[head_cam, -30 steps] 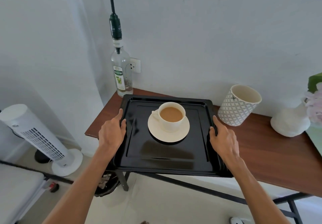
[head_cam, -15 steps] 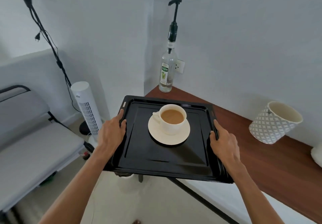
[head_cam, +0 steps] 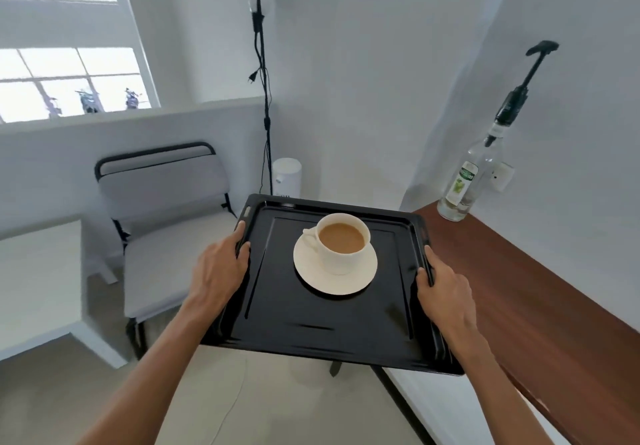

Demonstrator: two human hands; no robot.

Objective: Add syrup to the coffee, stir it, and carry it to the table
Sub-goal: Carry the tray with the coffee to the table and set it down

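A black tray (head_cam: pixel 311 330) is held level in the air, off the wooden counter. On it stands a white cup of milky coffee (head_cam: pixel 341 242) on a white saucer (head_cam: pixel 360 281). My left hand (head_cam: pixel 216 273) grips the tray's left rim, thumb on top. My right hand (head_cam: pixel 445 292) grips the right rim the same way. The syrup bottle (head_cam: pixel 464 184) with its tall black pump stands at the far corner of the counter, to the right of the tray.
The brown wooden counter (head_cam: pixel 540 299) runs along the right wall. A grey padded chair (head_cam: pixel 166 216) stands ahead on the left, and a white table (head_cam: pixel 38 281) sits at the left edge. A white tower fan (head_cam: pixel 286 176) and hanging cables (head_cam: pixel 264 80) are behind the tray.
The tray with the cup has come off the counter and swung left with my view. The syrup bottle and counter have slid to the right; the chair and white table have come into sight.
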